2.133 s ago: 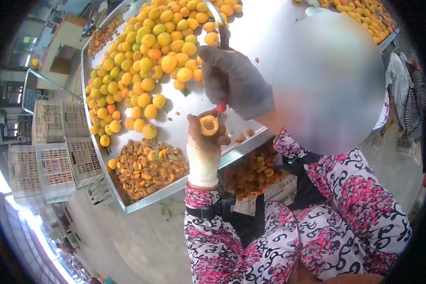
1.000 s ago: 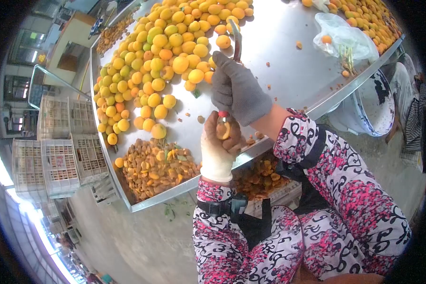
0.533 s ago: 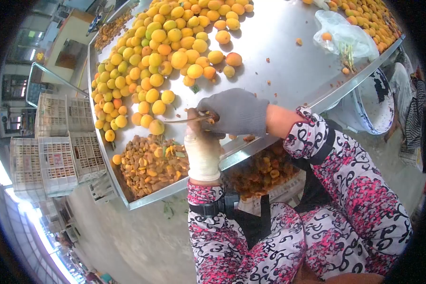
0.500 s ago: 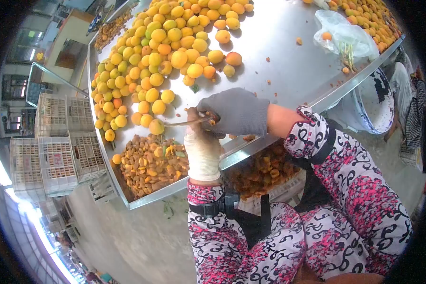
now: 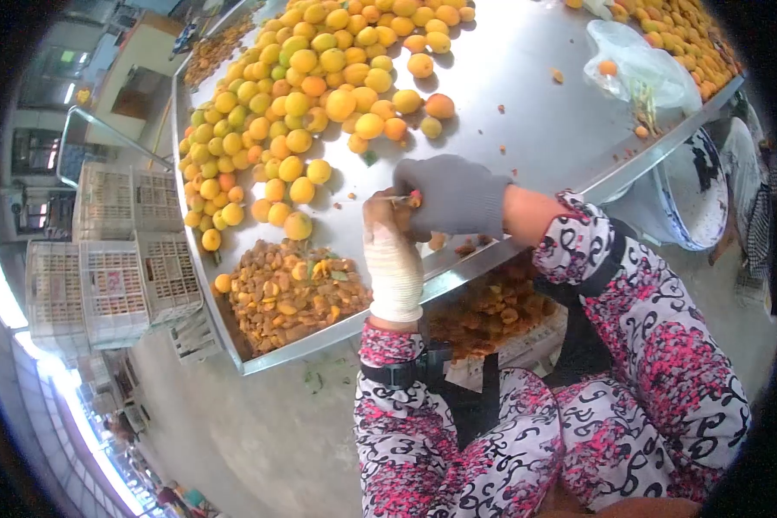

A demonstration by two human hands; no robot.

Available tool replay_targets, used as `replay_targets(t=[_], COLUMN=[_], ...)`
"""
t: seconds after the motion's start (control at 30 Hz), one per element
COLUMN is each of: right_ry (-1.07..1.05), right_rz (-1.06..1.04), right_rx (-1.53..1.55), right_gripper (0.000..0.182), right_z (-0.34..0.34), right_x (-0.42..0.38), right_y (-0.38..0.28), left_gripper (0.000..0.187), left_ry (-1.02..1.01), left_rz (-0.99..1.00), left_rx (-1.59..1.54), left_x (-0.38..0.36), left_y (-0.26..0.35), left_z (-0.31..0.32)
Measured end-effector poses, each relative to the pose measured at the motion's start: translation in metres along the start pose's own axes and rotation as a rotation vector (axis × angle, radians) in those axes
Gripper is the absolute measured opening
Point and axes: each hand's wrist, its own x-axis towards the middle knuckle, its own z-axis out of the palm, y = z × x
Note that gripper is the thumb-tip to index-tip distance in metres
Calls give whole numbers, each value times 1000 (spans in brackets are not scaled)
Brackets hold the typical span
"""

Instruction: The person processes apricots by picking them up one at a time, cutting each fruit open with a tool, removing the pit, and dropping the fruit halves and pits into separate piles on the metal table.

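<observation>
My left hand (image 5: 390, 226), in a white glove with brown-stained fingers, is closed over the tray's near edge. What its fingers hold is hidden. Against it presses my right hand (image 5: 453, 194) in a grey glove, its fingers wrapped round a small knife (image 5: 398, 199), of which only a thin strip shows between the hands. To the left of my hands lies a heap of apricot pits and scraps (image 5: 298, 298) in the tray corner. Beyond it, whole yellow and orange apricots (image 5: 319, 95) spread across the metal tray (image 5: 501, 104).
A clear plastic bag (image 5: 634, 65) lies on the tray's right side near more apricots (image 5: 691, 43). Under the near edge stands a crate of opened apricots (image 5: 492, 315). A white basin (image 5: 695, 194) is at right; stacked plastic crates (image 5: 112, 289) stand at left.
The long thin blade that pointed left across my left hand is now mostly hidden between my hands. The whole view has shifted slightly; my hands stay together.
</observation>
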Motion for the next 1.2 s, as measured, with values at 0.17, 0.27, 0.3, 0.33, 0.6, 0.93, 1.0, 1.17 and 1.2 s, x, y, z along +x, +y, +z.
replay_targets(t=[0.17, 0.27, 0.3, 0.33, 0.6, 0.93, 1.0, 1.17, 1.2], right_ry=[28, 23, 68, 77, -68, -198, -295, -10, 59], right_rz=[32, 178, 100, 114, 146, 103, 6, 10, 6], right_rx=[99, 286, 148, 143, -52, -218, 60, 107, 149], right_gripper=[27, 26, 27, 27, 33, 30, 31, 22, 20], right_z=[-6, -11, -13, -14, -37, 25, 35, 24, 17], right_x=[0, 3, 5, 5, 5, 8, 3, 7, 10], right_y=[10, 21, 26, 29, 49, 44, 14, 7, 13], left_gripper=[27, 51, 47, 43, 21, 38, 38, 42, 43], left_ry=[-42, -214, -329, -446, -981, -1231, -1219, -1259, -1242], left_rz=[-159, -305, -267, -226, -40, -74, -76, -212, -203], left_rx=[-512, -694, -701, -710, -283, -13, 94, 117, 147], left_x=[5, 5, 4, 0, -28, -54, -56, -57, -60], left_y=[24, 20, 20, 20, 51, 31, 22, 11, 6], left_z=[-7, -15, -18, -20, -8, 22, 25, 22, 23])
